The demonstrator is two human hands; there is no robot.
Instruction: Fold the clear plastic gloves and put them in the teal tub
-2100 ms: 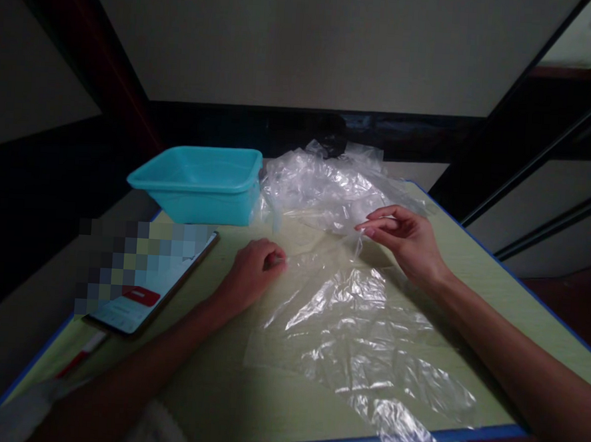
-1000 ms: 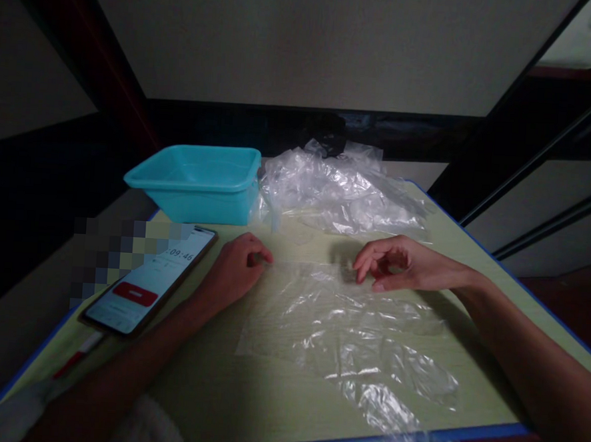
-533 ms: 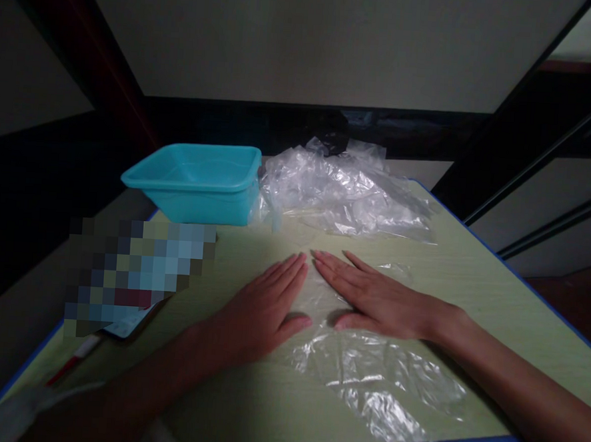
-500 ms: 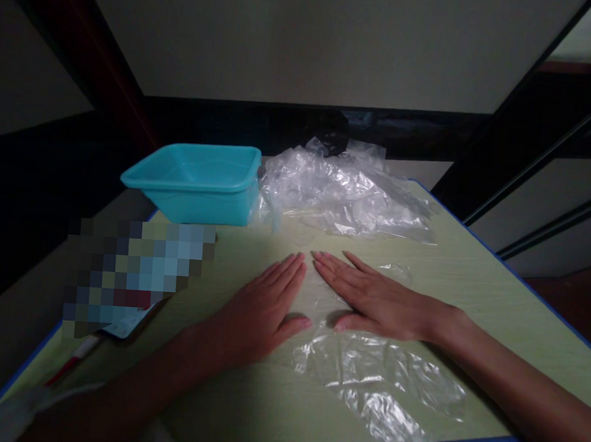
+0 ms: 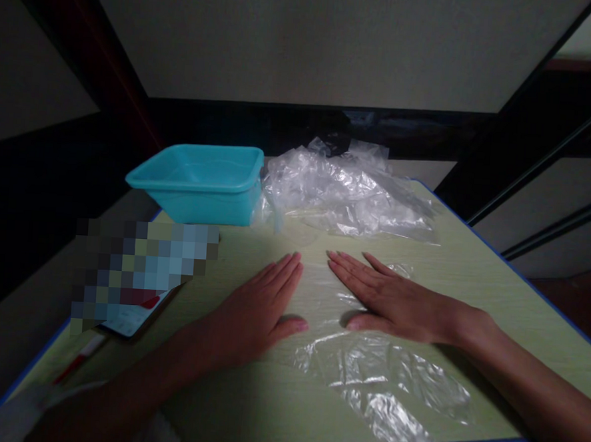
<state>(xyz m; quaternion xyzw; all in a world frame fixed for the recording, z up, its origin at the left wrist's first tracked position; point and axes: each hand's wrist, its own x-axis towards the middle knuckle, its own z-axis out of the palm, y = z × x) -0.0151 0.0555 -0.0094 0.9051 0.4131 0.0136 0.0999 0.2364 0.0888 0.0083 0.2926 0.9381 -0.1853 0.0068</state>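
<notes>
Clear plastic bag [image 5: 376,379] lies flat at 6 o'clock on the table [image 5: 496,286]. I see left hand [image 5: 257,309] and right hand [image 5: 385,296] palms-down on its far end, fingers straight and together (gripping nothing). Teal basin [image 5: 198,182] at 11, bag heap [image 5: 342,190] at 12.

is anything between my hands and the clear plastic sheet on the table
Nothing visible. The right hand lies flat, palm down, on the clear plastic sheet; the left hand lies flat at its left edge. The teal tub and the heap of plastic sit farther back, apart from both.
</notes>
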